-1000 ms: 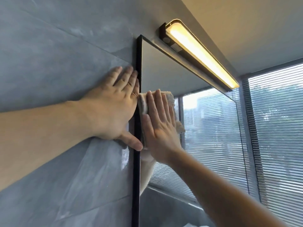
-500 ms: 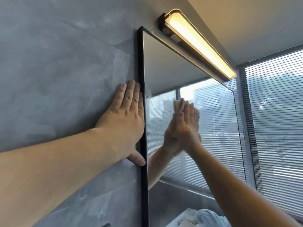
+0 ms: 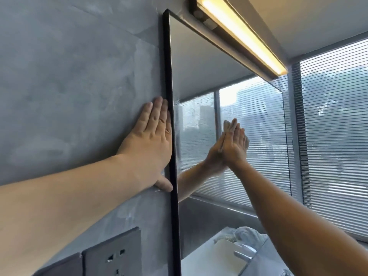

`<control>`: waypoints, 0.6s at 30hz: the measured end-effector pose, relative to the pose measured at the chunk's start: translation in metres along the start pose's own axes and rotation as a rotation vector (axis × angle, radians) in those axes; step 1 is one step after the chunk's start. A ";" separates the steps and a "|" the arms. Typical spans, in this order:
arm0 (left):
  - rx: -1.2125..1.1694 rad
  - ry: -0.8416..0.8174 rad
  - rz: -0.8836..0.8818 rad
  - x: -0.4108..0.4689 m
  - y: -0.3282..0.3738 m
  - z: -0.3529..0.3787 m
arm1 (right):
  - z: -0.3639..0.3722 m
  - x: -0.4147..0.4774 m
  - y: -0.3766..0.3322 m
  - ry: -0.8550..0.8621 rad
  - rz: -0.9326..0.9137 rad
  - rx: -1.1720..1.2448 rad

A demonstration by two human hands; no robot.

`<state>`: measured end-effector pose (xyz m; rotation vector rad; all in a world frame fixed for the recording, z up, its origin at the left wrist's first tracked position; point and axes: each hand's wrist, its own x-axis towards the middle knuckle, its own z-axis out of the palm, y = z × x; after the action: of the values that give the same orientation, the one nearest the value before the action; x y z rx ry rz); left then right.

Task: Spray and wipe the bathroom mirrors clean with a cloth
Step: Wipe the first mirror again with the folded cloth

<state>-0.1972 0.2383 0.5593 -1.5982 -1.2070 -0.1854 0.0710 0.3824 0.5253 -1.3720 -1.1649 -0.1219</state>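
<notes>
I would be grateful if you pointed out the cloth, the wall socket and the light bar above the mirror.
cloth (image 3: 247,140), head view, its fuzzy right edge.
wall socket (image 3: 113,253), head view, middle of its grey faceplate.
light bar (image 3: 243,34), head view, middle of its glowing strip.

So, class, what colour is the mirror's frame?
Black. The frame shows best in the head view.
</notes>
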 end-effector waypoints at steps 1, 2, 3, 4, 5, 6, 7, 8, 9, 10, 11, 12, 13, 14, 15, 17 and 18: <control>0.002 0.000 0.003 0.000 0.001 0.000 | -0.001 -0.013 -0.011 0.007 -0.012 -0.004; 0.008 0.001 0.007 0.001 0.001 0.001 | -0.002 -0.028 -0.024 0.012 -0.081 -0.031; 0.013 0.004 0.008 0.002 0.000 0.001 | -0.001 -0.045 -0.040 0.011 -0.197 -0.067; 0.015 0.004 0.008 0.002 0.000 0.001 | 0.000 -0.063 -0.056 -0.004 -0.325 -0.077; 0.015 0.005 0.010 0.002 0.000 0.001 | 0.000 -0.079 -0.073 -0.031 -0.435 -0.066; 0.017 0.007 0.010 0.002 -0.001 0.001 | 0.002 -0.089 -0.088 -0.053 -0.535 -0.052; 0.021 0.003 0.013 0.002 -0.001 0.002 | 0.001 -0.092 -0.103 -0.073 -0.600 -0.035; 0.023 -0.004 0.018 0.002 -0.001 0.001 | -0.001 -0.086 -0.120 -0.088 -0.633 -0.012; 0.028 -0.008 0.024 0.001 -0.001 0.001 | -0.002 -0.076 -0.136 -0.090 -0.652 0.005; 0.036 -0.008 0.029 0.001 -0.002 0.001 | -0.004 -0.064 -0.153 -0.084 -0.661 0.006; 0.044 -0.003 0.033 0.001 -0.003 0.001 | -0.007 -0.052 -0.169 -0.081 -0.665 0.006; 0.050 0.002 0.036 0.000 -0.004 0.001 | -0.010 -0.041 -0.183 -0.082 -0.663 0.008; 0.051 0.007 0.038 0.000 -0.004 0.000 | -0.012 -0.032 -0.195 -0.087 -0.657 0.012; 0.050 0.010 0.037 0.000 -0.005 -0.001 | -0.014 -0.025 -0.202 -0.092 -0.654 0.013; 0.050 0.011 0.036 -0.001 -0.005 -0.002 | -0.015 -0.022 -0.206 -0.092 -0.653 0.012; 0.051 0.003 0.031 -0.002 -0.005 -0.004 | -0.014 -0.023 -0.204 -0.090 -0.661 0.011; 0.055 -0.006 0.028 -0.003 -0.005 -0.006 | -0.013 -0.026 -0.199 -0.089 -0.662 0.009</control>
<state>-0.2001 0.2315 0.5629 -1.5684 -1.1841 -0.1283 -0.0679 0.3019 0.6466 -0.9436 -1.6567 -0.5289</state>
